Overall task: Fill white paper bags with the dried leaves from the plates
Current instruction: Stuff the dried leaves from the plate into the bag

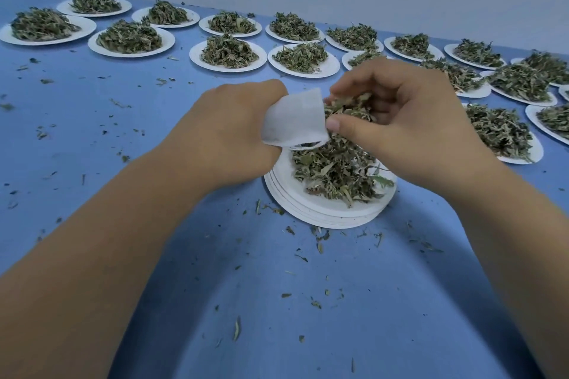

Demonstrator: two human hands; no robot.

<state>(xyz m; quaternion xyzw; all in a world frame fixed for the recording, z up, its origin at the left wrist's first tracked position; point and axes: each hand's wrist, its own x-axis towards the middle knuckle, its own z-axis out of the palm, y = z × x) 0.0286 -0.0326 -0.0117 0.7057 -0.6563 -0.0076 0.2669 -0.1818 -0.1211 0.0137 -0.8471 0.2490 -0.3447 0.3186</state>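
My left hand (234, 129) grips a small white paper bag (294, 121), its open mouth turned to the right. My right hand (400, 120) pinches a clump of dried green leaves (351, 108) right at the bag's mouth. Both hands hover over a stack of white paper plates (289, 194) in the middle of the blue table. The top plate carries a loose pile of dried leaves (335, 172). How much is inside the bag is hidden.
Several white plates heaped with dried leaves stand in rows across the back, such as one at the far left (46, 26) and one at the right (498, 132). Leaf crumbs litter the blue table (123, 132). A pale wall rises behind.
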